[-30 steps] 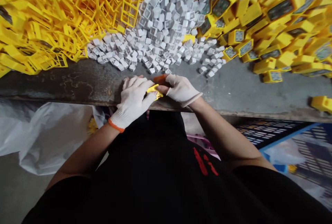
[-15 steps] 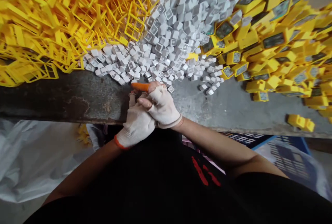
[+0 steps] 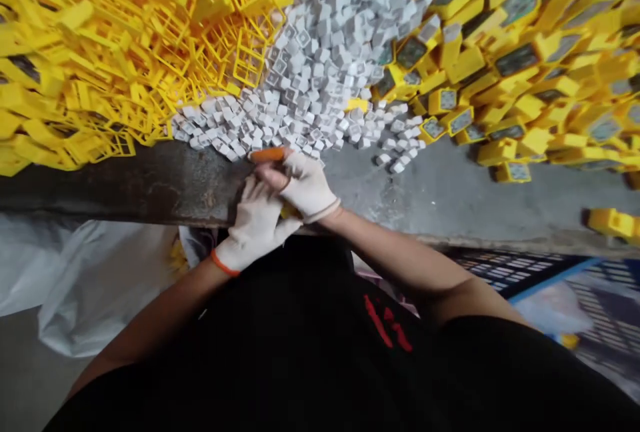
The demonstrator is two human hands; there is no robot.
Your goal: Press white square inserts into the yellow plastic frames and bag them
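Together, left hand (image 3: pixel 255 229) and right hand (image 3: pixel 303 185) cup one half-hidden yellow piece (image 3: pixel 290 212).

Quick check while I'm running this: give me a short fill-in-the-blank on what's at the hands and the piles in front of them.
The cuff of the left glove is ____.
The small piece showing between the left glove and the right glove is ____.
The pale cubes lie between yellow frames on their left and yellow boxes on their ____.

Missing words: orange; yellow; right.
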